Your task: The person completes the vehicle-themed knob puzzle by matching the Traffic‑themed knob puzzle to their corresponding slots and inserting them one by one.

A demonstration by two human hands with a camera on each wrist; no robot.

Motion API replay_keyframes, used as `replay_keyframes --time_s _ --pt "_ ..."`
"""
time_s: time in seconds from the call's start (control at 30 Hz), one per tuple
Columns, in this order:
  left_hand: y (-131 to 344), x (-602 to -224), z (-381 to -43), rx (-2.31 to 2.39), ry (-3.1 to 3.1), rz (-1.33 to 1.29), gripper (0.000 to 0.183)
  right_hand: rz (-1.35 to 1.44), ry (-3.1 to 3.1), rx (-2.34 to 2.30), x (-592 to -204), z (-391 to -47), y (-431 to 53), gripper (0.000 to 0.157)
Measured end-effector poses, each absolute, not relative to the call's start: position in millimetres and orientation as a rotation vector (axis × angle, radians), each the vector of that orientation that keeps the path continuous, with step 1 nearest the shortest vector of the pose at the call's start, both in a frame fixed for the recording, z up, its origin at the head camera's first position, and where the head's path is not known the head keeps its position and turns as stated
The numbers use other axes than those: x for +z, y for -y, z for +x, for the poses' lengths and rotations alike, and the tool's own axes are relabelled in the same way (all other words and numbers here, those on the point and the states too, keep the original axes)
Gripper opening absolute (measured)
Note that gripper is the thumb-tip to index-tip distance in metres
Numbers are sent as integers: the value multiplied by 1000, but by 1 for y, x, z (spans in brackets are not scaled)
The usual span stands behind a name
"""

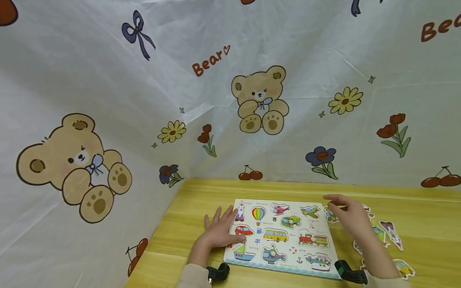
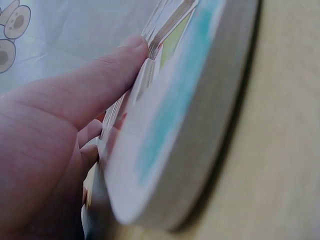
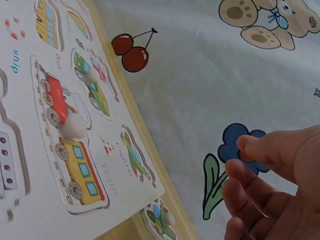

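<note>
A white puzzle board [image 1: 304,224] printed with vehicles lies flat on the wooden table. My left hand [image 1: 219,231] rests on its left edge with fingers spread, the thumb near the sailboat picture [image 1: 243,253]. Knobbed pieces sit in the board: a train [image 3: 85,170], a green truck [image 1: 290,222] and a submarine [image 1: 273,255]. Over the table at the board's upper right corner hovers my right hand [image 1: 349,213], fingers loosely bent and nothing between them. Just below its fingertips lies a loose airplane piece [image 1: 330,217], partly hidden by the board in the right wrist view.
Right of the board, several loose pieces lie on the table [image 1: 435,239], among them a rocket [image 1: 391,235] and a yellow bus [image 1: 404,268]. My right forearm covers some of them. A bear-patterned cloth [image 1: 299,155] hangs behind the table and along its left side.
</note>
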State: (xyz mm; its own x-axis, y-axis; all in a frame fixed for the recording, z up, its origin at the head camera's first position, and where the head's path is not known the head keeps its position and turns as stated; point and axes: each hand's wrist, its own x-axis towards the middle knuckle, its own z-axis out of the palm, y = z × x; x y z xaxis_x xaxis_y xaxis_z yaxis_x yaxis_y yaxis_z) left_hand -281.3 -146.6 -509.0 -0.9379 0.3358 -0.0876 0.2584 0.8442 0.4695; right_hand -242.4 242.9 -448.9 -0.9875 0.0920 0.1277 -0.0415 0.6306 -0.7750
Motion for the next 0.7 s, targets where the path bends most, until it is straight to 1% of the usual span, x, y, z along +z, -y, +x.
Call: replay_keyframes --time_s 0.27,0.47,0.7 --pt "147 -512 -283 698 -2876 444 106 -103 2657 1268 -450 -242 -270 43" --pt "147 -512 -283 719 -2862 452 106 -171 2631 1267 -453 -238 -287 46" --pt "147 -511 -282 719 -2855 459 104 -397 2639 1304 -462 -237 -302 44"
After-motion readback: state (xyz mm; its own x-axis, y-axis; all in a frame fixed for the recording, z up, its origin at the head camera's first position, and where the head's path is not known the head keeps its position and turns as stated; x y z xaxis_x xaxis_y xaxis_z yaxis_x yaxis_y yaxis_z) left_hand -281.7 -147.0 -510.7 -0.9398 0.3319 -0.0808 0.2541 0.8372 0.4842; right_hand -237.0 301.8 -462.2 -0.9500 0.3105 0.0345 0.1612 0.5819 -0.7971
